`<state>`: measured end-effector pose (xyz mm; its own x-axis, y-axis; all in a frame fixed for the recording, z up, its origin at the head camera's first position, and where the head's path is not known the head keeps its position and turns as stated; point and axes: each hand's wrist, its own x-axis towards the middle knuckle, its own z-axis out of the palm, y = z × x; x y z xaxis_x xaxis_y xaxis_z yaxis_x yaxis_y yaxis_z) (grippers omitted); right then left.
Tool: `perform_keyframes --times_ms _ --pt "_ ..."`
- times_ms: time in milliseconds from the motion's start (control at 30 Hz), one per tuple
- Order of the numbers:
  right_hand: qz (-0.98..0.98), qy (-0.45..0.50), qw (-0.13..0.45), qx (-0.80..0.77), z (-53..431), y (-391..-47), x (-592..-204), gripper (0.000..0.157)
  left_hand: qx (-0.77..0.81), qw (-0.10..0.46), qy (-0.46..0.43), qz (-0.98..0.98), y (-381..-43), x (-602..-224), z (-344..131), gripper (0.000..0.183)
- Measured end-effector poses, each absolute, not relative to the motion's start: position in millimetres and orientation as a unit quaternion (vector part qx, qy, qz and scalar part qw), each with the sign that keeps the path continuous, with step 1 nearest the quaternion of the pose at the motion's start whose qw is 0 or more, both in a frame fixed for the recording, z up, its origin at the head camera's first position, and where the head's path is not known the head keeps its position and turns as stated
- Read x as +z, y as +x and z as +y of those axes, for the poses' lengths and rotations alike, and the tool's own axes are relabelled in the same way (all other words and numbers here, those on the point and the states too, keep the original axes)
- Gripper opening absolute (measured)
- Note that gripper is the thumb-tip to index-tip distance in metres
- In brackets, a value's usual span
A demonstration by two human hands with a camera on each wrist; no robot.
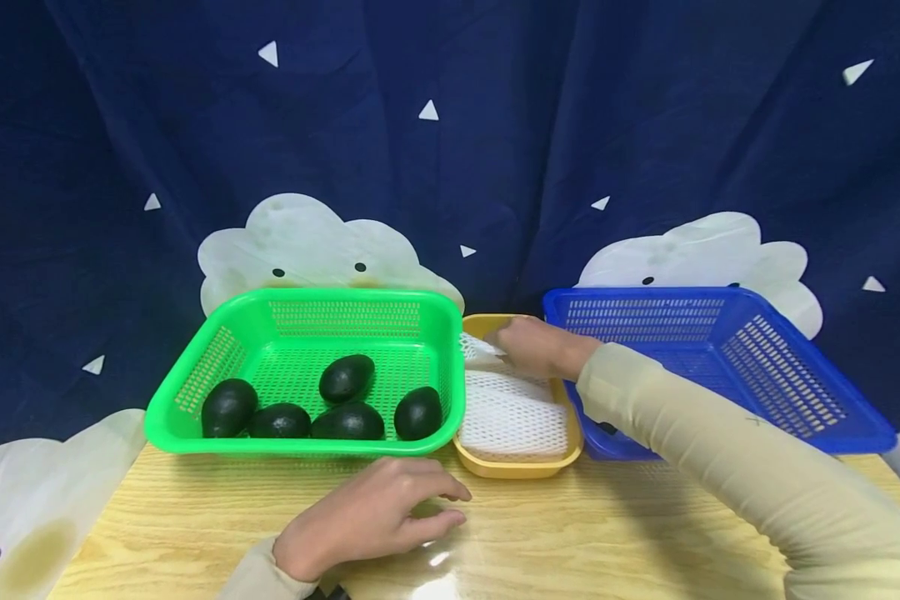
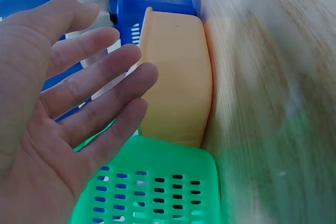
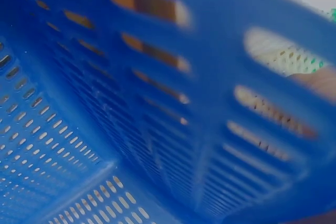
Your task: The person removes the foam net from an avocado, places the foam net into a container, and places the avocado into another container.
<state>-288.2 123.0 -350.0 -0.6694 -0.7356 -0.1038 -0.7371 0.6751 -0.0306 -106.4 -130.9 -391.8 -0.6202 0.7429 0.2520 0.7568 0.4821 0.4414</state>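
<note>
My right hand [image 1: 532, 346] reaches into the far end of a yellow tray [image 1: 520, 468], its fingertips pinching a white foam net [image 1: 480, 348]; the finger ends are mostly hidden. More white foam netting [image 1: 513, 417] fills the tray in front of it. My left hand [image 1: 378, 512] is held above the table just in front of the green basket [image 1: 300, 446], fingers loosely bent and thumb apart, holding nothing. The left wrist view shows its bare palm [image 2: 47, 161] beside the yellow tray. Several dark avocados [image 1: 347, 379] lie in the green basket.
To the right of the tray stands a blue basket [image 1: 720, 292], partly covered by my right sleeve [image 1: 705, 442]. A small dark thing [image 1: 607, 427] shows inside it under the sleeve. The wooden table [image 1: 540, 542] runs along the front; a dark blue curtain [image 1: 495, 167] hangs behind.
</note>
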Motion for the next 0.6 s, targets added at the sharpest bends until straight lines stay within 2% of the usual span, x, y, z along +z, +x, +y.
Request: perform_keyframes --times_ms 200,400,600 --pt "0.911 -0.405 0.065 0.038 122.4 -287.0 -349.6 0.009 -0.259 0.018 -0.437 -0.861 -107.0 -392.2 -130.7 0.027" --pt "0.918 -0.373 0.115 0.066 122.1 -286.3 -351.5 0.033 -0.258 0.015 -0.435 -0.863 -106.8 -393.1 -130.4 0.027" --pt "0.913 -0.365 0.137 0.118 122.2 -284.1 -353.7 0.044 -0.254 0.021 -0.439 -0.862 -107.0 -394.1 -130.4 0.027"
